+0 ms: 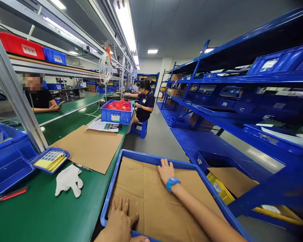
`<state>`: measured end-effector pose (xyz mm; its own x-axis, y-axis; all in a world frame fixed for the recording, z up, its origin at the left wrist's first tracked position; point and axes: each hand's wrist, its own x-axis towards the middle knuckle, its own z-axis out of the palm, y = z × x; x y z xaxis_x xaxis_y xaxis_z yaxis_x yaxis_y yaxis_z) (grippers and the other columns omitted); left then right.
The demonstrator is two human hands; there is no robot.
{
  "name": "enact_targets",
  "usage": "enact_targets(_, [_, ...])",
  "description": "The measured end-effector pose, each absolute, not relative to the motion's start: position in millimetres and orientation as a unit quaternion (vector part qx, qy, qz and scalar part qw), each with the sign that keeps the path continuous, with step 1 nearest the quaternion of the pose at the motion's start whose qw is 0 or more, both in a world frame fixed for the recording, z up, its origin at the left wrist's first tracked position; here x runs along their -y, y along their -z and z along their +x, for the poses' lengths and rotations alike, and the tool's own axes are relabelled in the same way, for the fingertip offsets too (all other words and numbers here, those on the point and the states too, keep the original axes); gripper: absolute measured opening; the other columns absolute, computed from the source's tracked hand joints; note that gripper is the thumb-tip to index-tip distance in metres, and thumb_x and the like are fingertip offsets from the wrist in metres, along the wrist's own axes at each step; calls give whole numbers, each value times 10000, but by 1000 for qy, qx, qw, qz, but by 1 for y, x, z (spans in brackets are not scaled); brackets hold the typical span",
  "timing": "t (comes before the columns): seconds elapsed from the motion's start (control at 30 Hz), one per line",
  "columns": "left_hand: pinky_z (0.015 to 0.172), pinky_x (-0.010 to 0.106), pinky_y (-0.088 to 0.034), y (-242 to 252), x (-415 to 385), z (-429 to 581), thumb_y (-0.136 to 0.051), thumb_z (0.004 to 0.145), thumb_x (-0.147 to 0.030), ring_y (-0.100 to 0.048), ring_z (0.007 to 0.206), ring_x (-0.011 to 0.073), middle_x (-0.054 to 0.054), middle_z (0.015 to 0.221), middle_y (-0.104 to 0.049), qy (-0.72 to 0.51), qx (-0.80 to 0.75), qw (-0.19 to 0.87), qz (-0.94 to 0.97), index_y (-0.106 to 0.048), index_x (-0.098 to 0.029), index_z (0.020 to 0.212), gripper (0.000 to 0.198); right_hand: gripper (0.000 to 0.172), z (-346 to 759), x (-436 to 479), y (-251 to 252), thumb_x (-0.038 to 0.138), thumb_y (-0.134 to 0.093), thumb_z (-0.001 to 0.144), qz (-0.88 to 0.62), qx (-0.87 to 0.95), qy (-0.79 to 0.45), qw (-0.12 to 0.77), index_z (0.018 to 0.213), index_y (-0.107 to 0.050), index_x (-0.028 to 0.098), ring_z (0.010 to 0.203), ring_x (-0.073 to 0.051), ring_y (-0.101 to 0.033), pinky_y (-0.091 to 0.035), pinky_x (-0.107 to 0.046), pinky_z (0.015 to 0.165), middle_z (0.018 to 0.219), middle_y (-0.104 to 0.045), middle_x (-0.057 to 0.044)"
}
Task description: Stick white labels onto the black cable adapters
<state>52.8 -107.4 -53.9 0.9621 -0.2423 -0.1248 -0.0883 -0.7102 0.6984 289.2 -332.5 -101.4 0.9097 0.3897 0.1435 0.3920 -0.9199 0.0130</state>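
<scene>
A large sheet of brown cardboard (154,191) with creases and fold lines lies inside a shallow blue tray (156,157). My left hand (122,216) rests on the cardboard at the near left corner, fingers spread, its thumb by the tray's near rim. Farther off, my right hand (166,172) lies on the cardboard near the far rim, fingers stretched out. A blue band (172,184) circles my right wrist. Neither hand grips anything.
Left is a green bench (73,218) with a white glove (69,180), pen (82,166), red-handled tool (12,195) and cardboard sheet (91,146). A blue bin (116,116) holds red plastic. Blue shelving (187,90) lines the right. One person (146,102) sits ahead, another (39,95) across the bench.
</scene>
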Motion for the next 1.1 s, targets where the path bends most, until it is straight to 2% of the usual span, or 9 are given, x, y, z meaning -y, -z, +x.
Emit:
enact_targets(0.1, [1006,743,0,54,105,53,-649,603,-749,-153,1321,553,247,1427,-318,143,87,346,923,-604,-237,1223,806,405,268,289,102,262,-327,950,-972,232,39,14,1275,-557,186,1239,-359,-382,-292,-525,962,1372,-441,-199])
enact_targets(0.2, [1012,741,-27,54,108,55,-611,634,-759,-182,1318,550,264,1430,-318,145,89,318,933,-588,-216,1246,818,551,257,247,106,508,-318,949,-961,273,-7,34,1454,-316,287,1270,-356,-363,-345,-504,946,1488,-312,-139])
enact_targets(0.27, [1006,750,-38,54,110,57,-629,611,-763,-200,1304,566,261,1427,-336,146,82,315,934,-597,-219,1235,829,659,261,234,104,612,-337,910,-957,284,-42,41,1477,-262,283,1277,-392,-353,-359,-528,932,1519,-248,-152])
enact_targets(0.43, [1004,744,-37,61,108,59,-668,580,-745,-215,1300,571,230,1424,-366,125,73,326,934,-631,-255,1196,788,451,302,266,75,424,-381,964,-947,302,-96,47,1355,-480,222,1205,-257,-475,-354,-372,987,1353,-500,-126])
enact_targets(0.5, [1026,718,-39,66,105,57,-691,586,-716,-233,1311,544,209,1417,-393,95,79,345,931,-644,-274,1179,741,384,313,288,65,339,-376,975,-957,272,-96,40,1269,-547,162,1169,-260,-503,-358,-397,982,1248,-567,-147])
enact_targets(0.63, [1111,610,-36,71,100,52,-716,650,-635,-247,1354,439,174,1450,-364,23,106,381,918,-596,-272,1243,706,350,310,308,59,362,-535,907,-968,229,-101,29,1166,-579,130,1140,-281,-506,-414,-449,911,1212,-556,-136])
enact_targets(0.8, [1139,523,-183,73,97,46,-688,765,-495,-314,1346,349,97,1444,-406,-82,107,450,883,-563,-295,1273,560,320,304,305,5,335,-691,767,-960,260,-86,51,1005,-636,128,916,-209,-579,-421,-270,735,998,-633,-95])
enact_targets(0.97, [1030,400,-381,61,94,41,-550,892,-402,-507,1180,277,86,1233,-591,-185,38,579,793,-653,-255,1099,274,294,282,326,-131,397,-696,754,-946,313,30,83,933,-604,183,743,-162,-550,-333,-237,601,838,-624,-8])
enact_targets(1.1, [926,362,-436,41,101,41,-589,868,-443,-578,1032,269,101,1056,-650,-168,0,651,740,-657,-197,1030,302,318,217,319,-196,460,-664,794,-876,327,353,32,915,-561,184,676,-201,-532,-297,-281,580,751,-599,-39])
